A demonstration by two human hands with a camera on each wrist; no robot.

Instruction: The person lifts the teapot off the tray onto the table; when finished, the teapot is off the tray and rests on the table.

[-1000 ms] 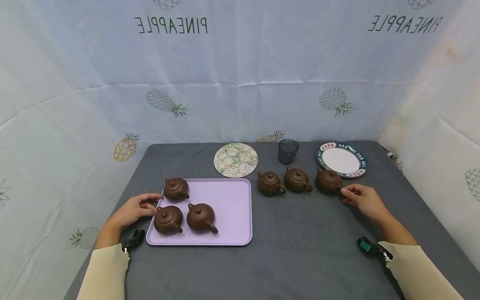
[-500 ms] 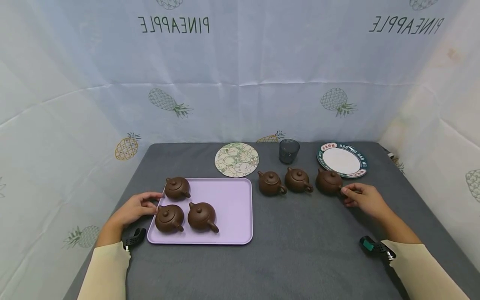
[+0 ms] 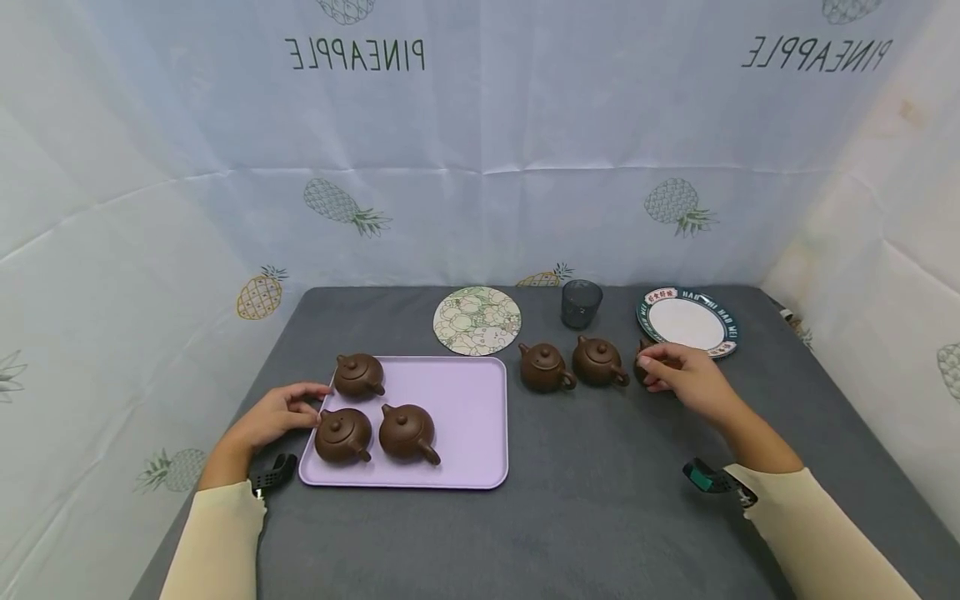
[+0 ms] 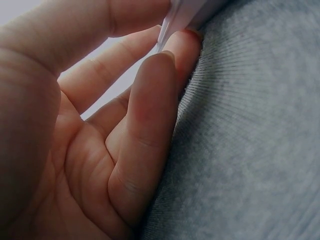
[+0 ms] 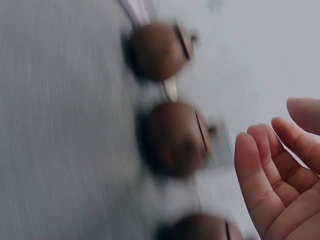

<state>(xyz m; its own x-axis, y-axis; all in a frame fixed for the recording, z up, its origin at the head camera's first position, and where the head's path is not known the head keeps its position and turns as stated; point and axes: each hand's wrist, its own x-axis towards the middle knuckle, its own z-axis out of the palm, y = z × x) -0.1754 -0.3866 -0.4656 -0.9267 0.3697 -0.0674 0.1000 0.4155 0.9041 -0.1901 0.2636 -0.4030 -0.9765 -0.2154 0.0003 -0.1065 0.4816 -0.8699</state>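
Observation:
My left hand (image 3: pixel 273 418) holds the left rim of a lilac tray (image 3: pixel 465 425), its fingertips at the edge in the left wrist view. Three brown teapots stand on the tray: a back one (image 3: pixel 358 375), a front-left one (image 3: pixel 342 435) and a front-middle one (image 3: pixel 407 432). Right of the tray, a row of three similar teapots stands on the grey cloth: left (image 3: pixel 545 367), middle (image 3: pixel 598 362) and right (image 3: pixel 640 365). My right hand (image 3: pixel 688 379) hovers before the right teapot and mostly hides it. In the right wrist view its fingers (image 5: pixel 247 165) are loosely bent around nothing.
Behind the teapots are a round patterned mat (image 3: pixel 477 321), a dark glass (image 3: pixel 581 303) and a white plate with a green lettered rim (image 3: pixel 687 322). A pineapple-print curtain (image 3: pixel 480 133) closes off the back and sides.
My right hand has let go of the right teapot's handle and moved left and up, in front of that teapot. The left hand stays at the tray; the view has shifted slightly.

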